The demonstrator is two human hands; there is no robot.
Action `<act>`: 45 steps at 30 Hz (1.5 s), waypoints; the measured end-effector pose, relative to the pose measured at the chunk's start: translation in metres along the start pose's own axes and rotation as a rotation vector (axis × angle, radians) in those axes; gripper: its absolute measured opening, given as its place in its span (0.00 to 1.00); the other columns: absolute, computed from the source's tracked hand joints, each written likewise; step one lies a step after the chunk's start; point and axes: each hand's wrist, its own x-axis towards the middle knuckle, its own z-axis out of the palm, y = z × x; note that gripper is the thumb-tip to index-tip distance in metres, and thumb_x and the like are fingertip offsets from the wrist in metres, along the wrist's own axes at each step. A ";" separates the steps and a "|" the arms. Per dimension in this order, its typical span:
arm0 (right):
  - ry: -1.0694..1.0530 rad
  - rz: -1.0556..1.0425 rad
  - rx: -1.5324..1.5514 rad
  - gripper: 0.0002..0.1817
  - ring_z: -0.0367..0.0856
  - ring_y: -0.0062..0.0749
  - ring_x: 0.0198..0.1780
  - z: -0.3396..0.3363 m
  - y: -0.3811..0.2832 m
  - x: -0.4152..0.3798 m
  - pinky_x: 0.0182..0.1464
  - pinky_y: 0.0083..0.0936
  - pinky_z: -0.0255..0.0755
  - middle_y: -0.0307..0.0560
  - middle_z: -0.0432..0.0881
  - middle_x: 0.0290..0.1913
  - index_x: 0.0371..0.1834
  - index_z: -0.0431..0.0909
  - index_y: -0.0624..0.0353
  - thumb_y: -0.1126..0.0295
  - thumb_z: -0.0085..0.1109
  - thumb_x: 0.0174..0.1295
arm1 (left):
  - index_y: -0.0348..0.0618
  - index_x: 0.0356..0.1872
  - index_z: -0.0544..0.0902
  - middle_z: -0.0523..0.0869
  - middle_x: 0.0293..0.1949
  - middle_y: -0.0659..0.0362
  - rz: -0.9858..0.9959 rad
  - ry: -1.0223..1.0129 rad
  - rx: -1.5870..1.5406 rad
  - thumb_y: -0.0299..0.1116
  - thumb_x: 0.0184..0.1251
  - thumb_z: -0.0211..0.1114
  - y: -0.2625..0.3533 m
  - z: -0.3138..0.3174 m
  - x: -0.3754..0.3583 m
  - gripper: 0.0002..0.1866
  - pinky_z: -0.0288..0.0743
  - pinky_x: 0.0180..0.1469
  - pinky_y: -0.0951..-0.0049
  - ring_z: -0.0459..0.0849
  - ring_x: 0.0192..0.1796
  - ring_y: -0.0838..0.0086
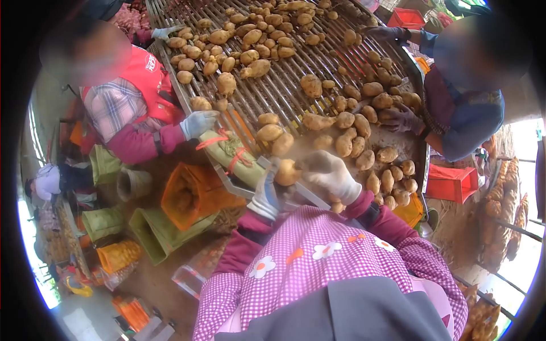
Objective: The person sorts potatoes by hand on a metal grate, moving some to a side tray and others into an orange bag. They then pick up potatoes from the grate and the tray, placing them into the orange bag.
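Observation:
At the near end of the slatted sorting conveyor [250,108], my gloved left hand [267,193] grips a round brownish potato [287,172]. Close against that potato's right side is my gloved right hand [330,176], its fingers curled and slightly blurred; whether anything small is between them is hidden. Just beyond my hands lie loose potatoes [269,132], and more potatoes [344,142] are heaped to the right. A rolled green sack [233,159] with red ties rests along the conveyor's near left edge, beside my left hand.
Co-workers' gloved hands [199,123] reach in from the left, and another gloved hand [401,119] works among potatoes at right. Below left stand an open orange bag [196,193] and a green bag [165,233]. A red crate [452,182] sits at right.

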 end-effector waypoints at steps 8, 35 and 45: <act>0.031 -0.155 -0.539 0.14 0.87 0.47 0.40 -0.002 -0.013 -0.004 0.47 0.37 0.82 0.55 0.86 0.40 0.47 0.86 0.62 0.67 0.70 0.61 | 0.41 0.60 0.80 0.86 0.53 0.54 0.540 -0.076 0.740 0.47 0.76 0.71 -0.029 -0.013 0.024 0.24 0.87 0.51 0.68 0.87 0.51 0.66; -0.100 -0.068 -0.099 0.23 0.81 0.32 0.27 -0.017 -0.008 -0.009 0.31 0.30 0.74 0.43 0.83 0.25 0.37 0.85 0.65 0.52 0.64 0.75 | 0.35 0.47 0.84 0.85 0.41 0.59 0.382 -0.095 0.759 0.34 0.75 0.65 -0.014 0.032 0.021 0.11 0.82 0.48 0.72 0.85 0.44 0.74; 0.126 -0.147 0.019 0.16 0.84 0.23 0.45 -0.026 0.013 0.000 0.49 0.24 0.80 0.45 0.88 0.47 0.54 0.84 0.70 0.66 0.61 0.75 | 0.42 0.55 0.82 0.84 0.44 0.58 0.623 0.019 1.059 0.38 0.76 0.68 -0.033 0.018 0.041 0.14 0.84 0.42 0.74 0.88 0.46 0.71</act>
